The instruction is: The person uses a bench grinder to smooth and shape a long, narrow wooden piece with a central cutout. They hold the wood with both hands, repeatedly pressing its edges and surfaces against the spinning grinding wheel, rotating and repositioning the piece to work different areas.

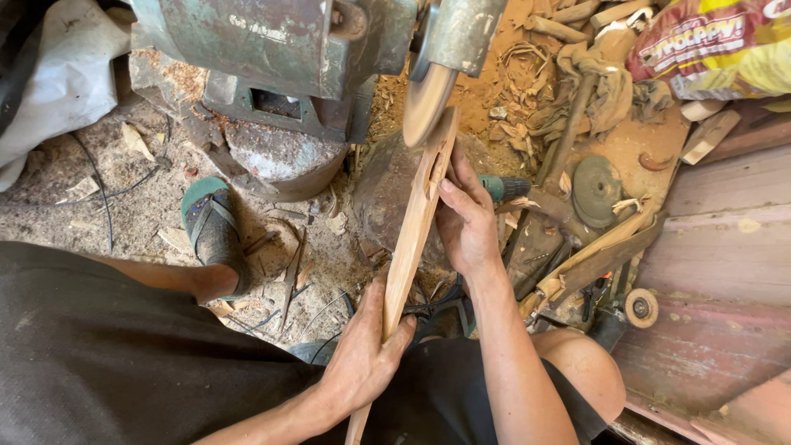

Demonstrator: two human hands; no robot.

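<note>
A long flat piece of carved light wood (412,235) runs from my lap up to a round grinding disc (427,103) on a green bench machine (272,41). The wood's top end touches the disc's edge. My left hand (362,354) grips the lower part of the wood. My right hand (465,218) holds its upper part, fingers on the right side near a cut-out slot. I sit low, knees apart, a foot in a green sandal (212,231) on the ground.
Sawdust and wood shavings cover the ground. A green-handled tool (504,188), a loose grey disc (595,189), wood strips, rags and a small wheel (641,307) lie at the right. A printed sack (717,45) sits top right, a white bag (62,78) top left, planks at right.
</note>
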